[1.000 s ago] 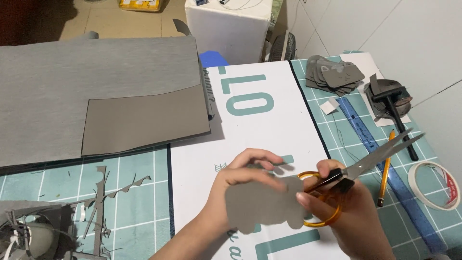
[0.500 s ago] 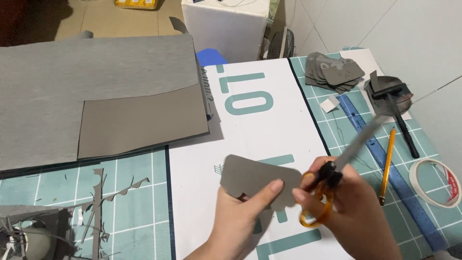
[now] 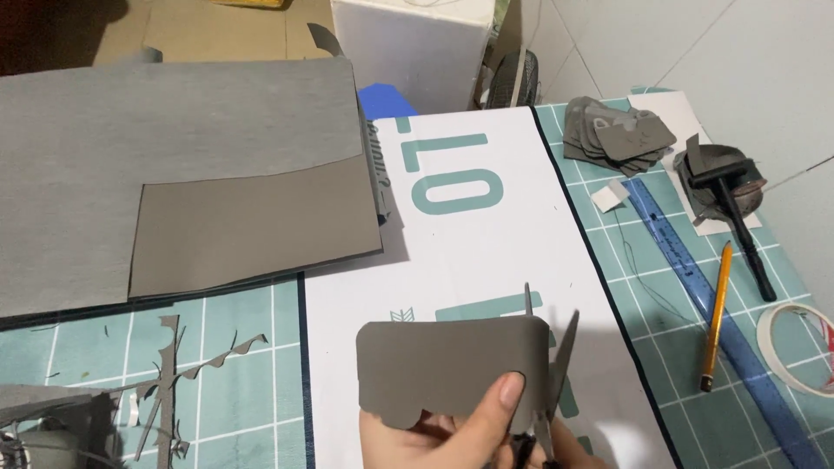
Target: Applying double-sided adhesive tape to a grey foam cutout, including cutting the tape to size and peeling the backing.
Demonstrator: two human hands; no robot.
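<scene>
I see large grey sheets [image 3: 174,174] lying top left on the cutting mat [image 3: 243,347]. My left hand [image 3: 443,430] pinches the grey cut-out piece [image 3: 452,369] at bottom centre, thumb pressed on its face. My right hand [image 3: 565,452] is mostly hidden, gripping the scissors [image 3: 547,382], blades parted beside the piece's right edge.

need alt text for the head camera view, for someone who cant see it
A left hand holds up a grey cut-out piece while the right hand works open scissors at its right edge. Below lie a white board, a green cutting mat and large grey sheets.
</scene>
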